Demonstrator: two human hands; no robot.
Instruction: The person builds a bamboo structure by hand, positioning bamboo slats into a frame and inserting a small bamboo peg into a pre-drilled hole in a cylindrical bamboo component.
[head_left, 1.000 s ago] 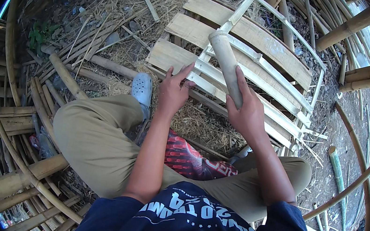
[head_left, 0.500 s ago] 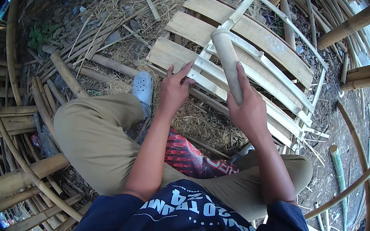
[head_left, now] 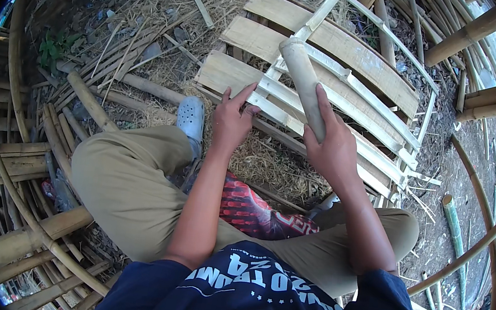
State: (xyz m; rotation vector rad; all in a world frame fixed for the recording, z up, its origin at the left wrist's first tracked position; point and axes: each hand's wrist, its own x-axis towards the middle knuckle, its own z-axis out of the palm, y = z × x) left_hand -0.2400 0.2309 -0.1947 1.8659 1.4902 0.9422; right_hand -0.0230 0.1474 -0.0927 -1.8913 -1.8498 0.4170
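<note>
In my right hand [head_left: 332,149] is a thick, pale bamboo length [head_left: 304,82], gripped near its lower end with my index finger stretched along it. The far end of this bamboo piece lies over a light frame of split bamboo strips [head_left: 387,114]. My left hand [head_left: 232,120] is at the near left corner of that frame, with finger and thumb on either side of a strip's end; the exact contact is partly hidden. Beneath the frame lies a pallet-like panel of wooden slats [head_left: 224,74].
Bamboo poles and sticks [head_left: 94,101] lie at left, beside a bamboo structure [head_left: 37,233]. Thick bamboo poles [head_left: 473,38] stick in at upper right. A greenish bamboo piece [head_left: 456,232] lies on the ground at right. Straw and scraps cover the soil around the panel.
The bamboo piece in my right hand has shifted very slightly left. My left hand keeps its place at the frame's corner.
</note>
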